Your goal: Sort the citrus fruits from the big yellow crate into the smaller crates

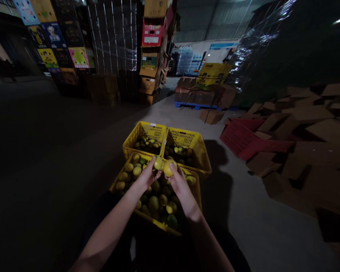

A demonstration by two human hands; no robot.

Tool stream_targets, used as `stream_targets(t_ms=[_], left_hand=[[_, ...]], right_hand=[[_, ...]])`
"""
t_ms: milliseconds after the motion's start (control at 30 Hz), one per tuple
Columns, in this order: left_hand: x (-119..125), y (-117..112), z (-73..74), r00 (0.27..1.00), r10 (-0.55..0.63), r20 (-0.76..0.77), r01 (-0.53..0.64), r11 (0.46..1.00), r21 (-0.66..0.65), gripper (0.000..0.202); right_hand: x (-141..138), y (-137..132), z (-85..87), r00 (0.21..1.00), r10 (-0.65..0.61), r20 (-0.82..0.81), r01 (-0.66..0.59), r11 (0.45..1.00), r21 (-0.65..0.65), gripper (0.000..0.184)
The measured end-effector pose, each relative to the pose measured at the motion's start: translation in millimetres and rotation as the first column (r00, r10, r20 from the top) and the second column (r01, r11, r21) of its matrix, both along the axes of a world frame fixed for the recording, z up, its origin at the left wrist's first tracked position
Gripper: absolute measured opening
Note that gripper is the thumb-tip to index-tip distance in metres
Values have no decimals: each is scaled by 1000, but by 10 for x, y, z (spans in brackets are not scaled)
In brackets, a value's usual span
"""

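The left hand has its fingers curled partway around a green-yellow fruit, thumb along the near left side; the right hand has its fingers spread wider around a larger yellow fruit, thumb resting on its right flank. Both fruits are held up close together, above the far part of the near yellow crate and its loose fruit; whether they touch is too small to tell. The far-left crate and far-right crate stand just beyond, on the floor. Each held fruit looks like citrus and should be fairly light, an easy load for one hand, with a firm body that gives only slightly under pressure. The skin looks smooth, so it could roll or slip in a loose hold, and hard pinching or a drop might bruise it. The sounder grip is around the widest part, fingers cupped beneath and thumb opposite, with spread, gentle pressure. The yellow fruit appears nearly round, with no clear long axis; the green-yellow one is partly covered by the thumb, so its long axis and the way its stem end points cannot be told.
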State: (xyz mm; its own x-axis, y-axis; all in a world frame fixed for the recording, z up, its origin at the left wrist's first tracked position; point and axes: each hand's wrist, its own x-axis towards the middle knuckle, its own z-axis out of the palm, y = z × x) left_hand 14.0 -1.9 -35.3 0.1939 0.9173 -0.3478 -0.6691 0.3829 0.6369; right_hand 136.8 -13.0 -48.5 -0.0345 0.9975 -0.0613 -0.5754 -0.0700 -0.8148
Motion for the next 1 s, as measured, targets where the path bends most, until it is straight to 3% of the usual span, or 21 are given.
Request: stream_targets(t_ms=[67,167,267,400,567,1000], left_hand=[[-11,-17,6,997,51,-54,-43,990,131,20],[-29,-57,39,989,95,-114,-54,947,317,26],[-43,-93,78,980,156,-121,-97,914,394,32],[-100,-103,99,992,101,-75,-67,931,358,32],[-229,-84,95,999,28,-43,-18,978,210,26],[-358,-93,71,989,143,-48,-137,985,106,11]], right_hand=[[30,62,10,996,-83,38,81,996,44,35],[101,146,34,978,-173,113,158,979,129,48],[185,177,52,964,-206,168,176,968,178,54],[256,157,66,973,-167,160,140,975,171,47],[273,115,94,993,-4,114,-9,993,114,42],[247,108,56,999,35,21,-37,997,75,30]])
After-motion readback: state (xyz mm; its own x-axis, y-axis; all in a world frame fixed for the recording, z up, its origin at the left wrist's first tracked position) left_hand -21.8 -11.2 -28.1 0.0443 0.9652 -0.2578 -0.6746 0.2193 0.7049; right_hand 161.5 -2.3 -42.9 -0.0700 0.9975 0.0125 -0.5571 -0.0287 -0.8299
